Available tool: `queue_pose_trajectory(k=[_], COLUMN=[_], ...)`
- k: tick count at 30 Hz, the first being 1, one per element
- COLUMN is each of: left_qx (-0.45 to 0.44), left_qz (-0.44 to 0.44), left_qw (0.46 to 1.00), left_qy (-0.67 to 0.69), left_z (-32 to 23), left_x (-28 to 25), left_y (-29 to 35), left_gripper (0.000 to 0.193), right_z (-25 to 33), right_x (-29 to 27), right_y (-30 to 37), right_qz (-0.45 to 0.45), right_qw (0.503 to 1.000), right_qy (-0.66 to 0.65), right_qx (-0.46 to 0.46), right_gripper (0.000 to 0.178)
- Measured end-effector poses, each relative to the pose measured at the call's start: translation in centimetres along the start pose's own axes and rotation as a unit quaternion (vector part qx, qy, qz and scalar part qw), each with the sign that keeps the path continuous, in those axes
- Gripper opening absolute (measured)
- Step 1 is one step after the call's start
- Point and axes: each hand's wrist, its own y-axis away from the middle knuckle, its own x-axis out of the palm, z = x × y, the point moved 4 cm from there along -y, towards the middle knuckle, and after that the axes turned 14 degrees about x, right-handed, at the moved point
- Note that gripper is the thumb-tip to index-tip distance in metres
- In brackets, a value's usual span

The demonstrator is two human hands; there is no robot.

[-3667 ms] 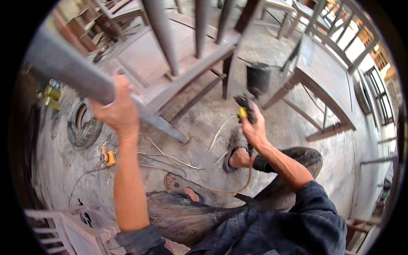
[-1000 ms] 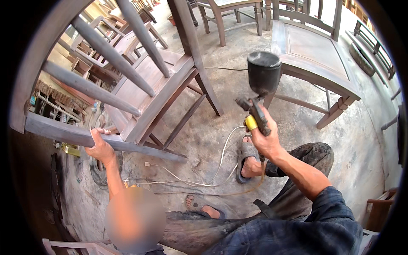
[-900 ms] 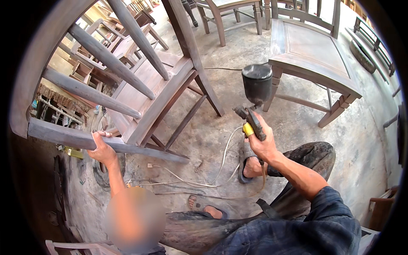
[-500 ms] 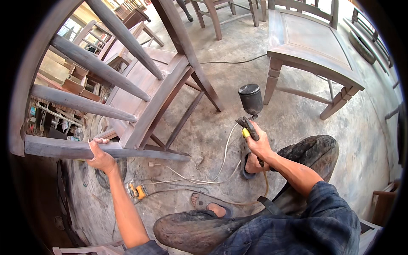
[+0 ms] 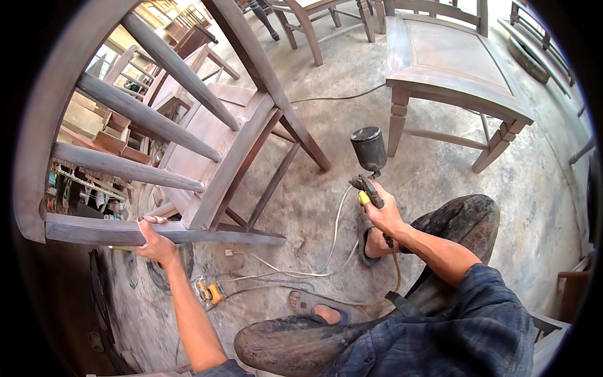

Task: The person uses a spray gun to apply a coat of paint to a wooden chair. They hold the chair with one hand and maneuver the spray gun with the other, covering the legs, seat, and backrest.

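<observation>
On the left stands a grey-brown wooden chair (image 5: 210,213) with a slatted back, its back turned toward me. My left hand (image 5: 157,244) is closed around the chair's near back post, thumb on the near side and fingertips showing over the top. In front of my body, my right hand (image 5: 386,212) grips the handle of a spray gun (image 5: 370,157) with a dark round cup on top and a yellow part by the fingers. A hose runs down from its handle. The gun is held apart from the chair, above the floor.
A second wooden chair (image 5: 452,63) stands at the far right, with more chairs (image 5: 314,25) behind. On the concrete floor lie an orange power tool (image 5: 210,291), a pale cable (image 5: 331,242) and a dark hose (image 5: 342,96). My sandalled feet (image 5: 323,311) are nearby.
The view has shifted slightly, so the chairs and floor items sit a little differently in the picture. Both hands keep their holds on the chair post and the spray gun.
</observation>
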Motion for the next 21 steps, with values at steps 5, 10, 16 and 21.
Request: queue_pose_trajectory(k=[5, 10, 16, 21], left_qx=[0.007, 0.003, 0.007, -0.004], left_qz=[0.009, 0.010, 0.017, 0.017], left_qw=[1.000, 1.000, 1.000, 1.000], left_qy=[-0.013, 0.002, -0.018, 0.002], left_z=[0.8, 0.4, 1.0, 1.0], left_x=[-0.6, -0.3, -0.6, -0.6], left_y=[0.0, 0.0, 0.0, 0.0], left_gripper=[0.011, 0.015, 0.017, 0.017], right_z=[6.3, 11.3, 16.9, 19.4], right_x=[-1.7, -2.8, -4.4, -5.0], right_y=[1.1, 1.7, 3.0, 4.1], right_qz=[0.032, 0.047, 0.063, 0.072], right_qw=[0.997, 0.988, 0.979, 0.954], right_qy=[-0.062, -0.121, -0.138, -0.215], right_qx=[-0.030, -0.078, -0.137, -0.197], right_gripper=[0.042, 0.042, 0.031, 0.047])
